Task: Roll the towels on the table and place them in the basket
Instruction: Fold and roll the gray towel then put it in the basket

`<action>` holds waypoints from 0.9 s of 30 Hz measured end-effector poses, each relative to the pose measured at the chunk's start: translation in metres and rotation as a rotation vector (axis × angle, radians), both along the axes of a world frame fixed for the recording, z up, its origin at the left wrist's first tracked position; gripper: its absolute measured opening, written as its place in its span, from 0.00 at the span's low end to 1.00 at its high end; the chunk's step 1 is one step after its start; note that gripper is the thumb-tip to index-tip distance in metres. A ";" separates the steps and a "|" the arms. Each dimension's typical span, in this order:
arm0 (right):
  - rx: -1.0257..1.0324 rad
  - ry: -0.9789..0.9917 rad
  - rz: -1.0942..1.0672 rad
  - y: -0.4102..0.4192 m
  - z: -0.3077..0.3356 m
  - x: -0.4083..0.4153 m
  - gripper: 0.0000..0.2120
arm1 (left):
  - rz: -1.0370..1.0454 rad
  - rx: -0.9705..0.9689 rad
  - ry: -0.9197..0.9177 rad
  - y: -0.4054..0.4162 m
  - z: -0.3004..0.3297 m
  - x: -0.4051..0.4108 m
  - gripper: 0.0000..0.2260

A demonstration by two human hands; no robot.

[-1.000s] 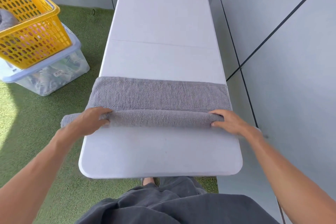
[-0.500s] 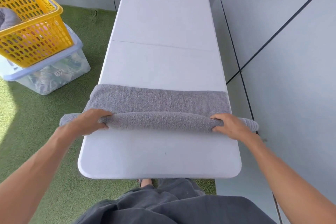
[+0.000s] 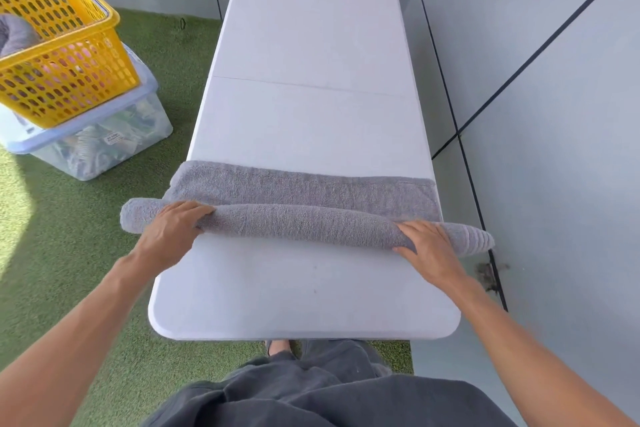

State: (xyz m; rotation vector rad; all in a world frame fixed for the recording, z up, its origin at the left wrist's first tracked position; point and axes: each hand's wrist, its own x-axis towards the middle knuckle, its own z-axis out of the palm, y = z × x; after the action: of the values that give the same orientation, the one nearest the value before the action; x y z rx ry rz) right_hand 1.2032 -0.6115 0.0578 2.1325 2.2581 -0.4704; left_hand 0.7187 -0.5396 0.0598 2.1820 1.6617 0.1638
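Observation:
A grey towel (image 3: 298, 224) lies across the near part of the white table (image 3: 311, 45), its near portion wound into a long roll, with a flat strip beyond it. Both ends of the roll overhang the table's sides. My left hand (image 3: 169, 236) wraps over the roll near its left end, fingers on top and thumb on the near side. Near the right end, my right hand (image 3: 427, 250) holds the roll the same way. The yellow basket (image 3: 69, 55) stands at the far left, tilted, with a rolled grey towel (image 3: 15, 33) inside.
The basket rests on a clear lidded storage box (image 3: 104, 146) on green artificial grass (image 3: 52, 253). A grey panelled wall (image 3: 554, 114) runs close along the table's right side. My legs in dark trousers are at the table's near edge.
The roll has grown thicker and moved away from me, so the flat strip beyond it is narrower. Both hands moved forward with the roll.

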 end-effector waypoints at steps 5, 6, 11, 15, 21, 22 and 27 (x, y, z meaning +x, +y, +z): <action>-0.351 0.305 -0.113 0.028 0.027 0.015 0.20 | 0.045 -0.239 -0.056 0.021 0.015 -0.010 0.18; -0.285 0.344 -0.153 0.029 0.028 0.014 0.21 | 0.079 -0.143 -0.101 0.019 0.018 -0.006 0.16; 0.086 0.111 -0.125 0.005 0.009 0.002 0.28 | -0.024 0.141 -0.017 -0.008 0.000 0.001 0.28; 0.110 -0.030 -0.080 0.000 -0.003 -0.002 0.27 | -0.022 0.151 0.070 -0.007 -0.006 0.005 0.31; -0.371 0.204 -0.098 0.032 0.033 0.019 0.19 | -0.033 -0.165 0.047 0.019 0.013 -0.001 0.23; -0.400 0.250 -0.111 0.036 0.036 0.020 0.18 | -0.049 -0.231 0.037 0.024 0.016 -0.003 0.22; 0.101 0.173 -0.189 0.020 0.013 0.012 0.22 | 0.028 0.102 -0.112 0.016 0.010 -0.001 0.20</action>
State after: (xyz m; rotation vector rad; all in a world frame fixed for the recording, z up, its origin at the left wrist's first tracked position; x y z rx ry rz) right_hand 1.2149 -0.5915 0.0711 2.4599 2.2179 -0.5783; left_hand 0.7181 -0.5235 0.0699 2.1811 1.6553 0.3793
